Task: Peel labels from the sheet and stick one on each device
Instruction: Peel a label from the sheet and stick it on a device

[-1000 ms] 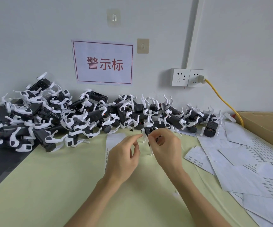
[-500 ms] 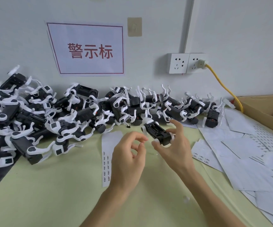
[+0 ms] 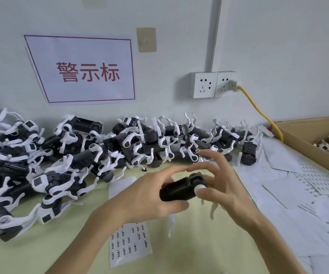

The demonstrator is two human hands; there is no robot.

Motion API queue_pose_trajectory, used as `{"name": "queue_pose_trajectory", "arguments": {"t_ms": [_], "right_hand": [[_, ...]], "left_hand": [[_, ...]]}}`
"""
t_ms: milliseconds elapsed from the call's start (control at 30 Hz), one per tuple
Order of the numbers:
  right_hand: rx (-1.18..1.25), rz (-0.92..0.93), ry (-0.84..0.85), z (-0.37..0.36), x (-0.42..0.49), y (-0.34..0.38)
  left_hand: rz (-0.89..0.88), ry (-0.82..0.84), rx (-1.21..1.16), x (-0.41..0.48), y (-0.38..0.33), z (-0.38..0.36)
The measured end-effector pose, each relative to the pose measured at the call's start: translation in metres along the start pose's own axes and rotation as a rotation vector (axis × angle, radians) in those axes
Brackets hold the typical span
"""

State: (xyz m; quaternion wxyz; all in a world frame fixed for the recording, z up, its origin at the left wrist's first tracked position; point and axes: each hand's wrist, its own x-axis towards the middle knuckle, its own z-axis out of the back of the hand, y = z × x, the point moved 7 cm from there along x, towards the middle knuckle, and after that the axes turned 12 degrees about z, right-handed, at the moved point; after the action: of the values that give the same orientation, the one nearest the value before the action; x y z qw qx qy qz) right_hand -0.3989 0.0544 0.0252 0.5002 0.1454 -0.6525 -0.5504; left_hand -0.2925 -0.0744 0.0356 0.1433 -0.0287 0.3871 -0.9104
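Between both hands [image 3: 179,192] — the device [image 3: 179,189].

Two hands show: one left hand [image 3: 140,196] and one right hand [image 3: 220,186]. One black device [image 3: 179,189] sits between them. A big pile of black and white devices [image 3: 100,147] lies at 9 to 12 o'clock, too many to count. One label sheet [image 3: 129,240] lies at 6 o'clock. Two wall sockets [image 3: 214,85], one yellow cable [image 3: 258,111], one wall sign [image 3: 84,70] and one cardboard box [image 3: 305,139] show. Many loose white sheets [image 3: 297,186] lie at 3 o'clock.
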Motion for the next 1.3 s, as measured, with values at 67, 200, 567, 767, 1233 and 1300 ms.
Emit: {"name": "queue_pose_trajectory", "arguments": {"t_ms": [67, 200, 567, 767, 1233, 1300], "right_hand": [[0.018, -0.005, 0.029, 0.000, 0.007, -0.001], [-0.044, -0.012, 0.057, -0.004, 0.017, -0.010], [-0.240, 0.103, -0.230, -0.019, -0.009, -0.035], [-0.223, 0.110, -0.405, -0.021, -0.017, -0.031], [-0.051, -0.017, -0.208, -0.031, -0.018, -0.024], [-0.002, -0.056, -0.186, -0.034, -0.017, -0.023]], "left_hand": [[0.106, 0.079, -0.243, 0.001, 0.010, -0.009], [0.215, 0.078, -0.709, -0.004, 0.033, -0.037], [0.380, -0.222, -1.590, -0.016, 0.090, -0.070], [0.394, -0.186, -1.686, -0.009, 0.082, -0.076], [0.400, -0.172, -1.651, -0.007, 0.083, -0.079], [0.387, -0.167, -1.609, -0.007, 0.082, -0.079]]}}
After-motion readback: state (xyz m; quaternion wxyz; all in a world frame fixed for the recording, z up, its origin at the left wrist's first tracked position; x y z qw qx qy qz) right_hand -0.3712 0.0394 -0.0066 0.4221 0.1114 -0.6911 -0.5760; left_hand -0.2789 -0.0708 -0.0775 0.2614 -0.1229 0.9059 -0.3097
